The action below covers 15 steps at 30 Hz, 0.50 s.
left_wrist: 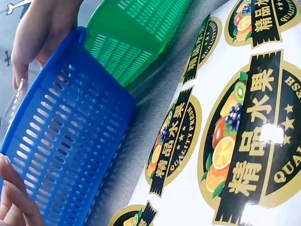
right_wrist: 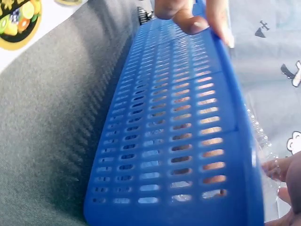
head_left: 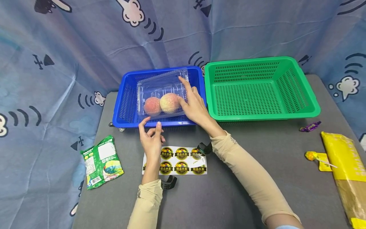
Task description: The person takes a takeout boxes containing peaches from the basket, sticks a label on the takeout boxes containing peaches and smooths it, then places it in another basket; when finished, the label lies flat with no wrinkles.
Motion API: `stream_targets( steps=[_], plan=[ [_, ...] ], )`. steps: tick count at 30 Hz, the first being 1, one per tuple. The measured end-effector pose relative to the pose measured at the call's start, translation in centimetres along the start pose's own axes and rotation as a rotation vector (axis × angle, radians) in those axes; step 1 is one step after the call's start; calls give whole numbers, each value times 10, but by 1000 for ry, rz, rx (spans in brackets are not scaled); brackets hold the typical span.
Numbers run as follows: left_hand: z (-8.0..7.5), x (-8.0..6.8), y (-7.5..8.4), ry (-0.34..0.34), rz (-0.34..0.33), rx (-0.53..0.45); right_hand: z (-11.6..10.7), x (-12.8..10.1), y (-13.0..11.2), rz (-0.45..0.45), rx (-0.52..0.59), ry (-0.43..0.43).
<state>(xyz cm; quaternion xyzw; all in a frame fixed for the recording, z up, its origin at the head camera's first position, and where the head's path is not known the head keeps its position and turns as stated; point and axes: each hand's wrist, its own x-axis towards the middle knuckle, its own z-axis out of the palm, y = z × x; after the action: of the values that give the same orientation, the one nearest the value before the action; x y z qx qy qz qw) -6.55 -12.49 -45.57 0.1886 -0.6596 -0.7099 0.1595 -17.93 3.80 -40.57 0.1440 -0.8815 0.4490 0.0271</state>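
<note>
The right hand (head_left: 192, 103) is on the clear plastic clamshell box (head_left: 162, 95), fingers spread along its right side and lid, steadying it rather than clamping it. The box sits inside the blue slotted plastic basket (head_left: 125, 105), tilted up toward the back wall, with two peaches (head_left: 161, 104) side by side under the lid. The left hand (head_left: 151, 140) hovers at about six o'clock from the basket, just off its front rim, fingers loosely curled, thumb and forefinger close together. Whether a sticker is pinched there I cannot tell; from the left wrist view only the fingertips (left_wrist: 11, 197) show, beside the basket wall.

My read: the box is being seated or steadied in the basket, and labelling looks like the step in hand. A next move would call for keeping the lid flat and still under the right hand while the left works on a smooth part of the plastic.

Now the count. One blue basket, one empty green slotted plastic basket (head_left: 297, 105) at three o'clock from it, touching or nearly so. One white sheet of round fruit stickers (head_left: 183, 160) at six o'clock, six stickers showing. One green snack packet (head_left: 101, 160) at about eight o'clock. Far right: one long yellow packet (head_left: 343, 159), one yellow lollipop (head_left: 313, 156), one small purple wrapped sweet (head_left: 310, 127). All on the grey table (head_left: 257, 197).
</note>
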Motion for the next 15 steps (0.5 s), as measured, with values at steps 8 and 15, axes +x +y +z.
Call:
stream_targets(
  steps=[8,15],
  plan=[
    [0,0,0,3,-12,21,-21,-7,0,15,92,51],
    [0,0,0,9,-12,19,-51,-16,-2,9,198,120]
  ],
)
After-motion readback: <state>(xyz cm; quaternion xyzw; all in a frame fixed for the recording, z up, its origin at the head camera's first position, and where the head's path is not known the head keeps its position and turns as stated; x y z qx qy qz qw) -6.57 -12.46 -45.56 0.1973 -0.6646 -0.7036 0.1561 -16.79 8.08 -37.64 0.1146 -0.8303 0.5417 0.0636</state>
